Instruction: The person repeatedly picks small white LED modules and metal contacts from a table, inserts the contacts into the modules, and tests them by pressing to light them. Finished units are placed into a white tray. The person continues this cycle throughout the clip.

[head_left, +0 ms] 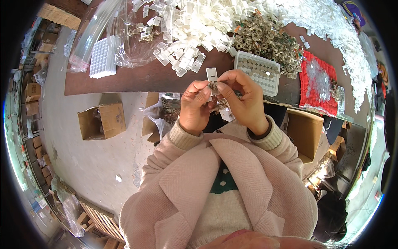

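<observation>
Both hands meet over the near edge of the table. Between the fingertips stands a small white rectangular plastic housing (212,74) with a dark slot in it. Just below it is a small brownish metallic part (214,88), and a coil of thin brownish wire (218,107) hangs under the fingers. My left hand (194,107) pinches the lower left side of this work. From the right, my right hand (246,99) closes thumb and forefinger on it. How the housing and the metallic part join is hidden by the fingers. Another white piece (226,113) shows below the right hand.
On the brown table (137,83) lie a heap of white housings (199,29), a pile of coiled wired parts (265,39), a tray of small round parts (271,85), a white gridded tray (103,57), clear bags (134,50) and red cloth (309,83). Cardboard boxes (112,120) stand below.
</observation>
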### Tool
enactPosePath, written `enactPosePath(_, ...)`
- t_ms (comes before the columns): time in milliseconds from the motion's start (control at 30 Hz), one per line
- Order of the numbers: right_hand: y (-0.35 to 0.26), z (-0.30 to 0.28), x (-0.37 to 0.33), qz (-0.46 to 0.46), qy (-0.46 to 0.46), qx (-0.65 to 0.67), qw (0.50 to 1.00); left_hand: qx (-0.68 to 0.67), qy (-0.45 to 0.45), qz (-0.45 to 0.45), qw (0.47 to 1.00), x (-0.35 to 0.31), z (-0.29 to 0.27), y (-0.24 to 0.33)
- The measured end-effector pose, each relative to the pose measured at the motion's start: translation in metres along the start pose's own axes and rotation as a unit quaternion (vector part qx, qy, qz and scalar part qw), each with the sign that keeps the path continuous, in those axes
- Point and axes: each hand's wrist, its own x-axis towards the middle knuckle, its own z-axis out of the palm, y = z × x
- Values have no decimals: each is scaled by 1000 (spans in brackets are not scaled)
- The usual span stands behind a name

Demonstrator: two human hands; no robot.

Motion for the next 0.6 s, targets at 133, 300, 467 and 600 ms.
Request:
enactPosePath(133,1,-1,0,1,6,13,1000,24,-6,12,1000,1,1,-2)
enactPosePath(300,2,-19,-4,-27,42,-78,996,4,-9,10,1000,4,-1,-6)
enactPosePath(467,19,-70,-2,-121,197,-320,919,-8,-8,15,1000,7,-8,-4)
enactPosePath(600,38,-78,-3,-151,175,-365,902,-17,-25,3,1000,9,-8,-6)
